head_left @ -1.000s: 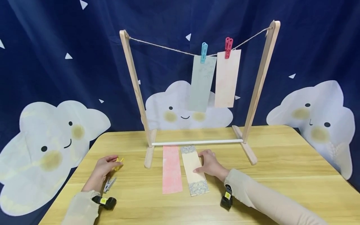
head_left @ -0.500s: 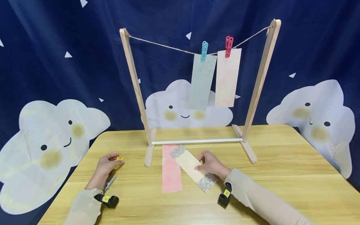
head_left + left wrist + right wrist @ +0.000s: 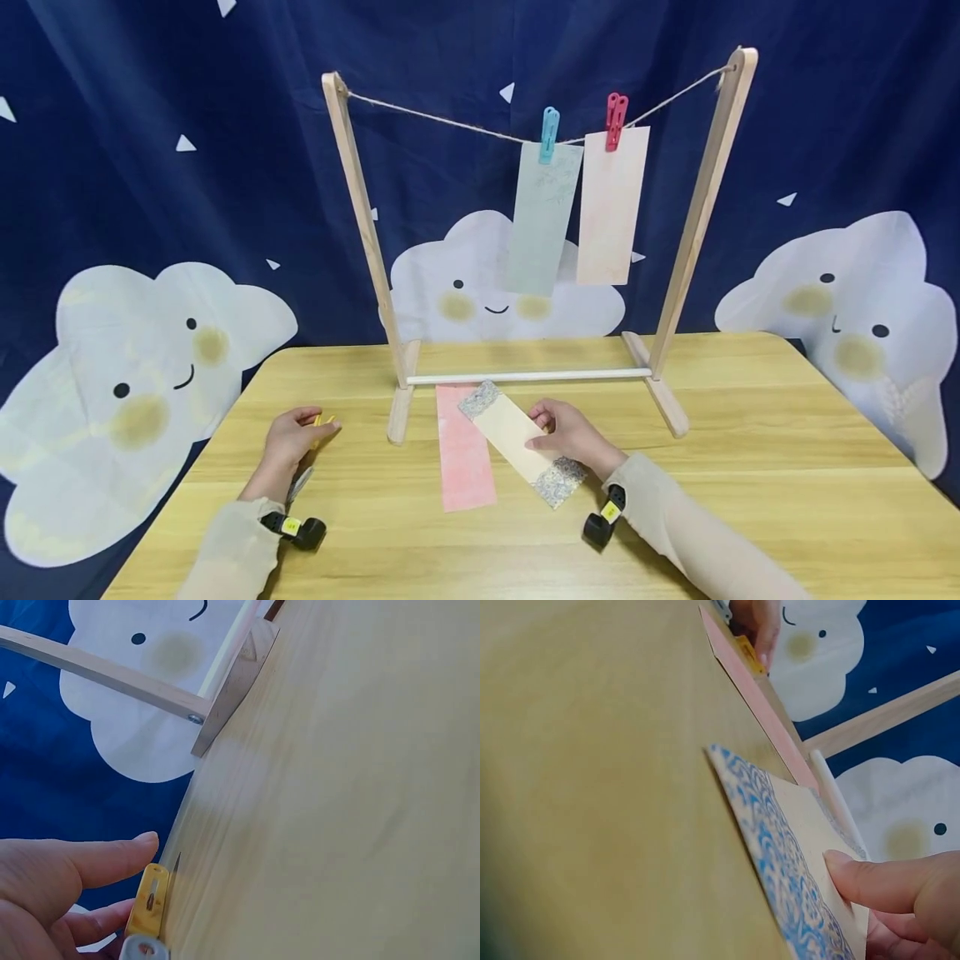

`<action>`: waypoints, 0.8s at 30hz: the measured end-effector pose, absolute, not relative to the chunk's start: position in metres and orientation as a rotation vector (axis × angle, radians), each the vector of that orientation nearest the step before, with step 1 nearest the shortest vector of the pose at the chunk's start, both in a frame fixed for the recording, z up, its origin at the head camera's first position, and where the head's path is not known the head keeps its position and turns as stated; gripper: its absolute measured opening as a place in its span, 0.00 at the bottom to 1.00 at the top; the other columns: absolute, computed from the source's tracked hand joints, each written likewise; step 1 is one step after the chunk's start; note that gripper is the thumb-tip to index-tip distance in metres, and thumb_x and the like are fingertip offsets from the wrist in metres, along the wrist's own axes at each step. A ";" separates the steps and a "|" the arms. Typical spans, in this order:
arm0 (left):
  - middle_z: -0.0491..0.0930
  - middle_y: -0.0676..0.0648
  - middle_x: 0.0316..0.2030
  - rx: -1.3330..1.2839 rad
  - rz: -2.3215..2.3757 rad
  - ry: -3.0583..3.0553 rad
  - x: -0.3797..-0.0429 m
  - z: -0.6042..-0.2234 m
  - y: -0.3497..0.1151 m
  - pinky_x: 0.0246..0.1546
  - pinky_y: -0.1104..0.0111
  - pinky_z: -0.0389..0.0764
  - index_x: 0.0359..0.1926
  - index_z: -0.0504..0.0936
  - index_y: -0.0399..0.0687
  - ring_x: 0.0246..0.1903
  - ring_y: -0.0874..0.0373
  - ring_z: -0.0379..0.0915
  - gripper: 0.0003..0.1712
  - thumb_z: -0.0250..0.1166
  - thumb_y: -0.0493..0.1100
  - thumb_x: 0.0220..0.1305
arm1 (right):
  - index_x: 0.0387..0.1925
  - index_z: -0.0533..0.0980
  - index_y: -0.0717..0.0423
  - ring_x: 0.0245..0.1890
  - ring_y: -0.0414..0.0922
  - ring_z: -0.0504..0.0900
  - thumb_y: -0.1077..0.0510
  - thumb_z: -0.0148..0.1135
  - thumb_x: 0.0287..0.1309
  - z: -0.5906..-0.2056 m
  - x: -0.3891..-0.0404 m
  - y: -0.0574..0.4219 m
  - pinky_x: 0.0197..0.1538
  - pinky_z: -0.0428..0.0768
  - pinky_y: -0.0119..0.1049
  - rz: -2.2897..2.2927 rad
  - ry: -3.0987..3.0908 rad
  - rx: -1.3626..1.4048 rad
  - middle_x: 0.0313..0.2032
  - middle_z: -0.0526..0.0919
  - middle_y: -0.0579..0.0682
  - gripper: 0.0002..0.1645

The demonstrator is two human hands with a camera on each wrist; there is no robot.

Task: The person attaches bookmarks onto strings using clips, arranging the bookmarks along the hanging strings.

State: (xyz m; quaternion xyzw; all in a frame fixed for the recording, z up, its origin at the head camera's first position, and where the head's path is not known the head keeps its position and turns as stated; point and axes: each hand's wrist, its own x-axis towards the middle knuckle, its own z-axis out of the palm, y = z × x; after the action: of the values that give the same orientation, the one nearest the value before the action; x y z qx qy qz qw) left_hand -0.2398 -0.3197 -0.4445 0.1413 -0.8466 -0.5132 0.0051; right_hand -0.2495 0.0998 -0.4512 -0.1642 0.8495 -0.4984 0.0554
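Note:
My right hand pinches the edge of a cream paper strip with blue-patterned ends, thumb on top and fingers at its right side. The strip lies slanted, its far end over a pink paper strip flat on the table. In the right wrist view, the near edge of the patterned end looks slightly raised. At the left, my left hand holds a yellow clothespin between thumb and fingers, low at the tabletop. A grey clothespin lies beside that wrist, partly hidden.
A wooden rack stands at the back with a sagging string. From it hang a grey-green strip under a blue clothespin and a pale pink strip under a red clothespin. A white bar joins the feet.
The cream strip has turned anticlockwise in my right hand, its far end swinging left over the pink strip. My left hand has moved slightly right with the yellow clothespin.

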 end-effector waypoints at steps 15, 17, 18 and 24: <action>0.66 0.28 0.58 0.452 -1.355 -2.737 -0.245 -0.445 -0.311 0.58 0.49 0.65 0.58 0.70 0.29 0.58 0.37 0.62 0.33 0.67 0.47 0.58 | 0.40 0.79 0.69 0.27 0.40 0.69 0.66 0.65 0.53 -0.451 -0.255 0.109 0.30 0.69 0.28 -1.588 2.501 -0.399 0.29 0.79 0.50 0.12; 0.68 0.29 0.56 0.459 -1.322 -2.735 -0.245 -0.446 -0.311 0.56 0.49 0.67 0.56 0.72 0.30 0.56 0.37 0.64 0.30 0.66 0.46 0.59 | 0.40 0.79 0.70 0.27 0.40 0.70 0.65 0.65 0.54 -0.451 -0.256 0.109 0.30 0.69 0.28 -1.603 2.499 -0.375 0.28 0.79 0.50 0.12; 0.69 0.29 0.56 0.458 -1.304 -2.734 -0.244 -0.446 -0.311 0.55 0.49 0.67 0.55 0.72 0.30 0.55 0.37 0.64 0.28 0.65 0.45 0.60 | 0.41 0.78 0.70 0.27 0.39 0.70 0.65 0.64 0.55 -0.450 -0.256 0.110 0.30 0.70 0.27 -1.611 2.494 -0.363 0.28 0.79 0.49 0.13; 0.71 0.30 0.55 0.443 -1.221 -2.757 -0.241 -0.445 -0.313 0.53 0.49 0.69 0.56 0.74 0.30 0.54 0.37 0.66 0.27 0.63 0.46 0.61 | 0.42 0.76 0.74 0.28 0.38 0.72 0.66 0.62 0.55 -0.444 -0.255 0.111 0.30 0.72 0.26 -1.732 2.400 -0.305 0.28 0.78 0.47 0.14</action>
State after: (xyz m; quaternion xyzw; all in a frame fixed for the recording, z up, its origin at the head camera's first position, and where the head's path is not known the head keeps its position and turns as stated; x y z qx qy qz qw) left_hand -0.2406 -0.3129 -0.4449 0.1452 -0.9036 -0.4003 0.0469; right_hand -0.2551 0.1109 -0.4438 -0.1023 0.8039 -0.5800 0.0831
